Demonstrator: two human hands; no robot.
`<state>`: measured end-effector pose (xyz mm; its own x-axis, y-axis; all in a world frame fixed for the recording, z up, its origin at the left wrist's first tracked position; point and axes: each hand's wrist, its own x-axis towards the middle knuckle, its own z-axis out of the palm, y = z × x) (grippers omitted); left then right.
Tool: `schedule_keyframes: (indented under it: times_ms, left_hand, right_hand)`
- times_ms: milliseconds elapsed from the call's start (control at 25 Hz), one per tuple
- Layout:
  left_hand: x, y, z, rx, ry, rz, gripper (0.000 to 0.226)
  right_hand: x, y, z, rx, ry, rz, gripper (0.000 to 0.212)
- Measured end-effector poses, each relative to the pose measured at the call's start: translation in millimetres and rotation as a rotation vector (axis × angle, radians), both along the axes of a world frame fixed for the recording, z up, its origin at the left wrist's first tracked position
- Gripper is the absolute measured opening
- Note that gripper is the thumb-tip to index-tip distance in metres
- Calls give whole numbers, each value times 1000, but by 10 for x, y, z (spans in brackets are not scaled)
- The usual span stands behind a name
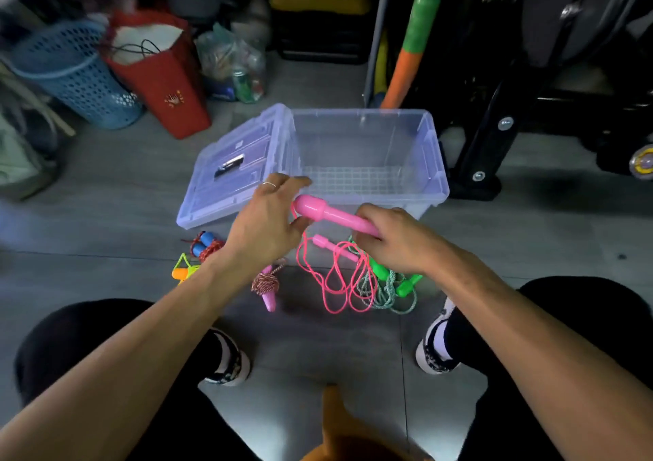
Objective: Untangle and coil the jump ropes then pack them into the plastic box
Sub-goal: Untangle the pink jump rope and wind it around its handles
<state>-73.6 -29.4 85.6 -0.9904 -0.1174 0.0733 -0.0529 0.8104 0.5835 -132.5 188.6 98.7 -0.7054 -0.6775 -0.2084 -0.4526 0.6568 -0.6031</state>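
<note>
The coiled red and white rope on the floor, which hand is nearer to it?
Left. The left hand is just above the coiled red and white rope; the right hand is farther right, gripping the pink handle.
</note>
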Motion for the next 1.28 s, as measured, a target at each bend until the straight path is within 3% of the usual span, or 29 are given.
schedule_keyframes:
  times_ms: [40,80,160,200,280,400,520,600,680,760,840,920,1000,1080,1160,1280]
  left_hand:
    - [11,5,102,73,-60,144,37]
    - [18,24,216,262,-177,258,27]
    - [63,117,390,767,-434,302,11]
    - [83,188,445,928,-479,273,12]
    - [80,313,490,1060,-417,257,20]
    - [-30,373,483,1011,-337,267,22]
    - [-117,132,409,523,-261,114,28]
    - [-96,0,414,372,-230,-90,36]
    - [-30,4,508,546,-279,-220,39]
    - [10,67,630,738,-284,-198,37]
    - [-38,22,611,836,-128,101,24]
    - [-149,-160,500,966,-35,558,8]
    - [-214,-255,380,1178,-146,766,17]
    - [-205,-157,286,1306,-346,709,26]
    - [-171,38,270,1295,-534,553,34]
    - [-148,211,332,1305,-567,402,19]
  right_hand:
    - [31,19,104,0,-19,-14,19]
    - [51,61,163,-13,-56,-34,15]
    - [87,151,237,-38,-117,-49,14]
    - [121,158,258,-44,-123,-45,15]
    - [203,90,251,-74,-104,-16,18]
    - [212,-50,139,-119,-83,10,23]
    - [41,-21,100,-117,4,-167,35]
    - [-20,3,107,-142,-11,-195,45]
    - [-9,-45,101,-248,-147,-143,47]
    - [26,-120,109,-349,-335,-126,30]
    - [31,-166,136,-377,-433,-139,17]
    - [3,-162,156,-389,-394,-186,23]
    - [-34,-122,152,-376,-265,-209,24]
    - [-24,-131,144,-339,-157,-147,23]
    - [30,-194,125,-322,-135,-105,21]
    - [69,-263,118,-267,-141,-102,20]
